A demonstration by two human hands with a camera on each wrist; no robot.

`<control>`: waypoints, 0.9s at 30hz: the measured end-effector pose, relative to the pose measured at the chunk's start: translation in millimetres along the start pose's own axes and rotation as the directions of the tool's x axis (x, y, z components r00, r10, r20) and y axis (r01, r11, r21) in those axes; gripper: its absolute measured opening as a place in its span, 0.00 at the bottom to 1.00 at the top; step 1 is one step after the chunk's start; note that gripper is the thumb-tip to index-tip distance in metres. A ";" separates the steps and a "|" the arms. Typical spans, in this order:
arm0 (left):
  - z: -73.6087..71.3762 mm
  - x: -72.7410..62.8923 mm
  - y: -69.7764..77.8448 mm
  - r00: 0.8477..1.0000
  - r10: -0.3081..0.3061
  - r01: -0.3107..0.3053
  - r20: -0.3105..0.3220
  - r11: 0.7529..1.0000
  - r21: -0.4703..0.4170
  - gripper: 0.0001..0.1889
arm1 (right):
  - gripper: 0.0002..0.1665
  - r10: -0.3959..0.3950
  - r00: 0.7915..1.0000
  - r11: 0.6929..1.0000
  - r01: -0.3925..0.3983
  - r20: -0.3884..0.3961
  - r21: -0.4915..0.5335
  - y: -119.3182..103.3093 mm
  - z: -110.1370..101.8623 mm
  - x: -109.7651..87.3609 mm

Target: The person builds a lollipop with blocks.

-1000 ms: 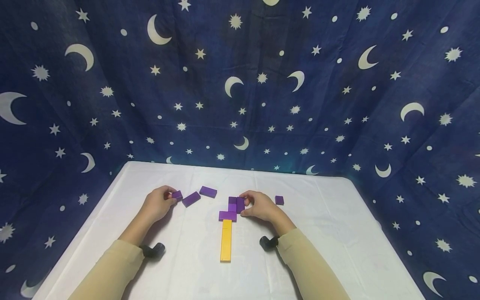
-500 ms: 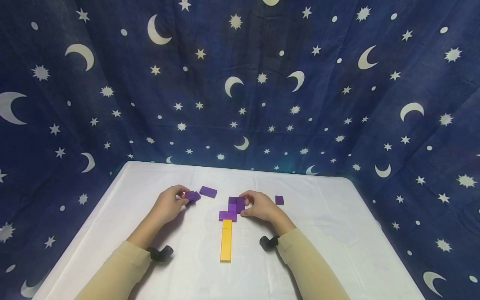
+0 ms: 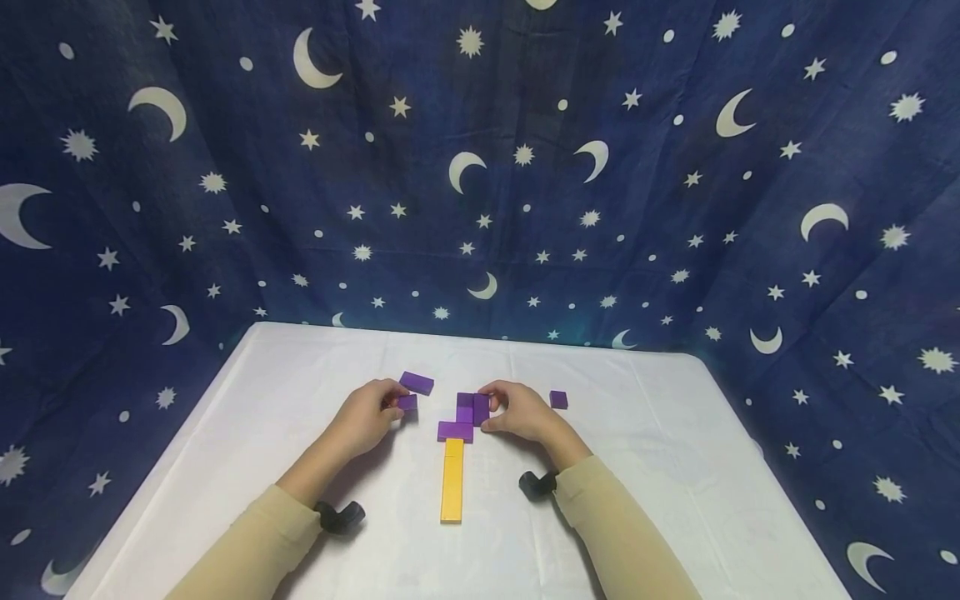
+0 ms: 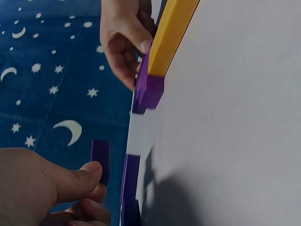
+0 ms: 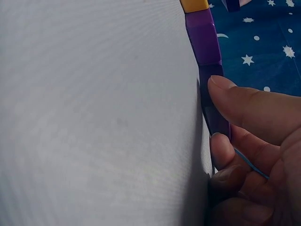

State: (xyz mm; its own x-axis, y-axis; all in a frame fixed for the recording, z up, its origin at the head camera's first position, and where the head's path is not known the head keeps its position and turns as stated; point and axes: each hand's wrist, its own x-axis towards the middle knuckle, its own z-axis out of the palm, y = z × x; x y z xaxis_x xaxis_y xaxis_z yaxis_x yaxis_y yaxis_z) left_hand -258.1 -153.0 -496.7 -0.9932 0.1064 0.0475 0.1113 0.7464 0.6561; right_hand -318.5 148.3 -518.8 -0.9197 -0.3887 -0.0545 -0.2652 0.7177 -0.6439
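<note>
My left hand (image 3: pixel 366 418) pinches a small purple block (image 3: pixel 407 402) between thumb and fingers. In the left wrist view this block (image 4: pixel 100 157) is held up off the white tabletop. My right hand (image 3: pixel 522 412) has thumb and fingertips at the two ends of an upright-lying purple block (image 3: pixel 482 410), which sits flush beside another purple block (image 3: pixel 465 408). Below these lies a crosswise purple block (image 3: pixel 455 432), its lower edge meeting a long yellow strip (image 3: pixel 452 483) with a seam near its top. One loose block seen earlier is now hidden by the left hand in the head view.
A loose purple block (image 3: pixel 417 382) lies just beyond the left fingertips. To the right of the right hand sits a small purple block (image 3: pixel 558 400). A white-covered table (image 3: pixel 675 500) carries everything, backed by a blue moon-and-star curtain (image 3: pixel 480 167).
The left hand has carried its purple block rightward, passing over a loose block toward the middle group. The right hand and the arranged blocks have stayed in place.
</note>
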 end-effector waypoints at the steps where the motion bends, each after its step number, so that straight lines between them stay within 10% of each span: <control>1: 2.1 0.2 1.9 1.000 0.001 -0.001 0.001 1.000 0.005 0.15 | 0.34 -0.001 1.000 1.000 0.001 0.000 -0.001 -0.2 -0.2 -0.1; 27: 37.7 11.0 13.6 1.000 0.008 -0.009 0.029 0.999 0.033 0.14 | 0.34 0.000 1.000 1.000 0.000 -0.010 -0.015 -0.6 0.3 -0.9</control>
State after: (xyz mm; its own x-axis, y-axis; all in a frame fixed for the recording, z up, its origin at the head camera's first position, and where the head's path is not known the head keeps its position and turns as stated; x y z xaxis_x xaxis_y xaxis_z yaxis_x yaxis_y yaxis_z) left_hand -266.2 -116.9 -515.6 -0.9908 0.1313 0.0314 0.1216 0.7667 0.6304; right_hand -317.4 148.1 -518.6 -0.9224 -0.3835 -0.0468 -0.2696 0.7259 -0.6327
